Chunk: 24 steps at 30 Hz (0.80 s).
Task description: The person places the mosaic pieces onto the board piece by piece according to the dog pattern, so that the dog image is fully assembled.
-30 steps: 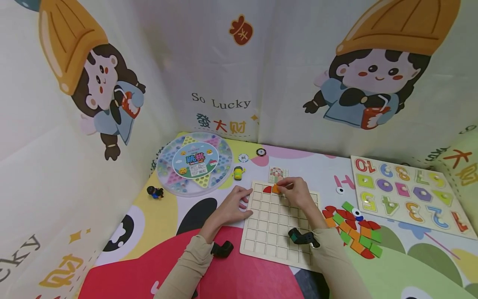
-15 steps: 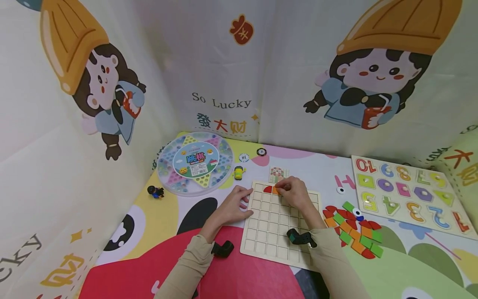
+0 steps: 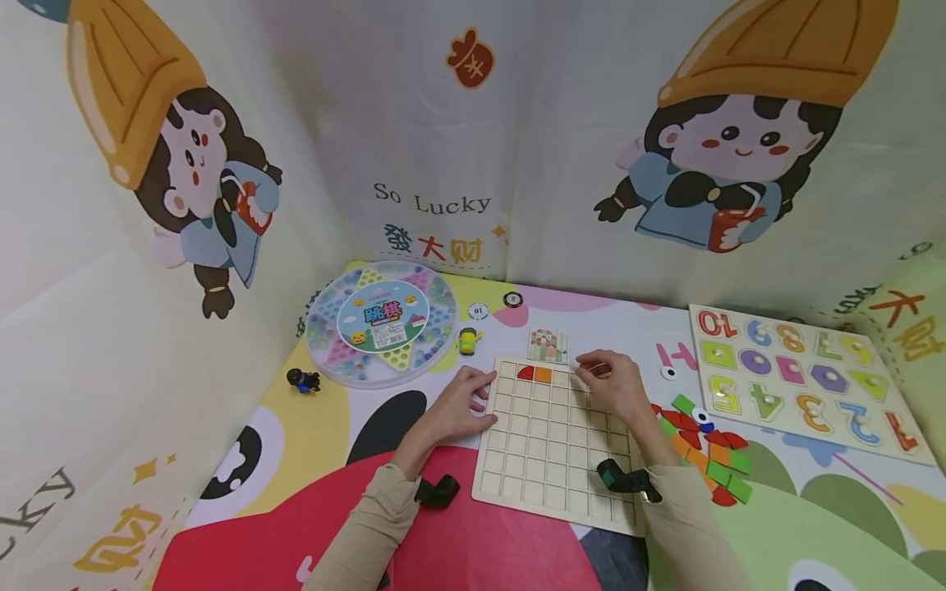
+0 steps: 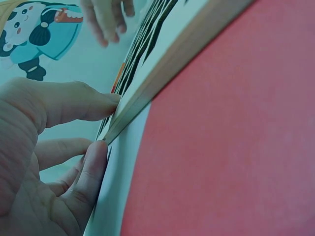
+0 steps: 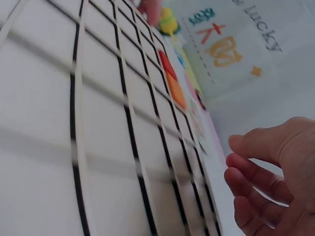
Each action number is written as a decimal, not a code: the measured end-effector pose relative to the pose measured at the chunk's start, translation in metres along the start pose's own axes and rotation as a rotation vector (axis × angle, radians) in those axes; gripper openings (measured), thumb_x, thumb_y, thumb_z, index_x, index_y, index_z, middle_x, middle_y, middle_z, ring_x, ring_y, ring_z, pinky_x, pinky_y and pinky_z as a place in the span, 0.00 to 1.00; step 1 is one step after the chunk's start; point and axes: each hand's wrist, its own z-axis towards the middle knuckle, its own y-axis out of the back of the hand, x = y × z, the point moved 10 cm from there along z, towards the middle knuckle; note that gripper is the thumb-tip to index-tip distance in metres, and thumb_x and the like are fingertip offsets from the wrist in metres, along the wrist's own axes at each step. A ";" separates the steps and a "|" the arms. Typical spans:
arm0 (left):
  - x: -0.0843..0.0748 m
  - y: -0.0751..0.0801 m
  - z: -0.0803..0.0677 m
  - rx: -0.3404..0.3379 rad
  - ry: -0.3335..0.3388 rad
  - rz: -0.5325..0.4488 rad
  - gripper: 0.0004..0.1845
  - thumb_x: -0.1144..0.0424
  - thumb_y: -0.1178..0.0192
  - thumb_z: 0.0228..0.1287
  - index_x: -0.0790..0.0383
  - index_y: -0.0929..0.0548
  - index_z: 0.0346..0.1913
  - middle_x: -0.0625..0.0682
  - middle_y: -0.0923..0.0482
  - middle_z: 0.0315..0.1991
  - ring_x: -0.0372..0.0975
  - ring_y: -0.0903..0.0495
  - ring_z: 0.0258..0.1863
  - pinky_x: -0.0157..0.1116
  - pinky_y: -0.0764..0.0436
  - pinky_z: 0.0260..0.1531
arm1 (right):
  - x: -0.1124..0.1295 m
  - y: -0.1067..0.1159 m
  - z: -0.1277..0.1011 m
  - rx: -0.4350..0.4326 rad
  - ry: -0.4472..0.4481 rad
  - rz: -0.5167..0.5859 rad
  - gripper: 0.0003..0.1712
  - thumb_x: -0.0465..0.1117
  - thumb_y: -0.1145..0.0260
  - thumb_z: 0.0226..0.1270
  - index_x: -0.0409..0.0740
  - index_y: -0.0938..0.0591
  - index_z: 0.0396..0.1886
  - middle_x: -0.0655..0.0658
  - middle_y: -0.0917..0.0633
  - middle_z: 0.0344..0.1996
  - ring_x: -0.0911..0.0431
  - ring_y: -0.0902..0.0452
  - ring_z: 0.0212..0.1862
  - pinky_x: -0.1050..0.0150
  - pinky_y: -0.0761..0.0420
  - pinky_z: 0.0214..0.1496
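The left hand (image 3: 460, 405) rests on the left edge of the wooden grid board (image 3: 556, 443), thumb and fingers lightly pinching its rim, as the left wrist view shows. The right hand (image 3: 617, 384) hovers over the board's upper right squares, fingers loosely curled and holding nothing. Just left of its fingertips, 2 pieces sit in the top row: a red piece (image 3: 525, 373) and an orange piece (image 3: 543, 375), side by side. A small pattern card (image 3: 548, 345) lies just beyond the board, ahead of the right hand. A pile of coloured pieces (image 3: 705, 455) lies to that hand's right.
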 end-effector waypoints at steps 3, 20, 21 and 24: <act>-0.001 -0.001 0.000 0.005 0.003 -0.007 0.39 0.65 0.30 0.57 0.66 0.33 0.71 0.55 0.33 0.52 0.39 0.21 0.40 0.32 0.18 0.43 | -0.013 0.018 -0.009 0.005 -0.025 -0.043 0.12 0.32 0.32 0.65 0.30 0.15 0.45 0.36 0.15 0.36 0.43 0.18 0.39 0.54 0.17 0.41; 0.003 -0.001 -0.001 0.002 0.015 0.011 0.38 0.64 0.30 0.58 0.65 0.33 0.72 0.55 0.33 0.53 0.38 0.21 0.40 0.31 0.19 0.43 | -0.066 0.068 -0.057 0.168 -0.115 -0.225 0.16 0.33 0.29 0.61 0.30 0.16 0.48 0.38 0.14 0.37 0.48 0.21 0.38 0.63 0.22 0.40; 0.003 -0.001 -0.001 0.000 0.014 0.010 0.38 0.64 0.30 0.58 0.65 0.32 0.72 0.55 0.33 0.53 0.38 0.21 0.41 0.31 0.19 0.43 | -0.066 0.068 -0.057 0.173 -0.107 -0.232 0.16 0.33 0.28 0.60 0.31 0.15 0.48 0.38 0.14 0.37 0.48 0.21 0.39 0.60 0.21 0.41; 0.002 -0.001 0.000 -0.002 0.011 0.002 0.38 0.65 0.30 0.58 0.65 0.32 0.71 0.55 0.33 0.53 0.38 0.21 0.41 0.31 0.19 0.43 | -0.065 0.066 -0.057 0.178 -0.096 -0.253 0.15 0.34 0.28 0.59 0.32 0.14 0.46 0.39 0.16 0.37 0.48 0.22 0.38 0.57 0.21 0.41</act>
